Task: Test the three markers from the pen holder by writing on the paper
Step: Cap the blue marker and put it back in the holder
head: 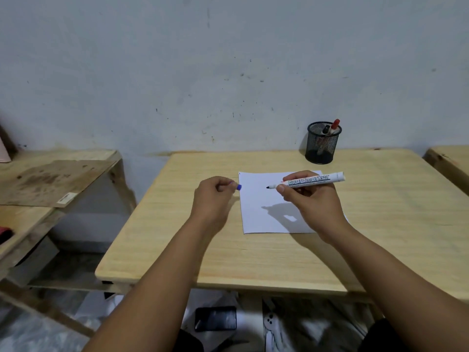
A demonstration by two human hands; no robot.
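My right hand (308,196) grips a white board marker (309,180) with blue lettering, held level above the paper, its uncapped dark tip pointing left. My left hand (215,196) curls around the marker's blue cap (238,186), of which only the end shows, at the paper's left edge. The white sheet of paper (261,207) lies on the light wooden table (177,237); a faint red mark shows near my right fingers. A black mesh pen holder (322,146) stands at the table's back, holding a red-capped marker (335,124) and a black-capped one (325,129).
A rough wooden bench with a stained board (53,181) stands to the left. Another wooden surface's corner (449,158) shows at the right edge. A dark phone (215,318) lies on the floor under the table. A grey wall rises behind.
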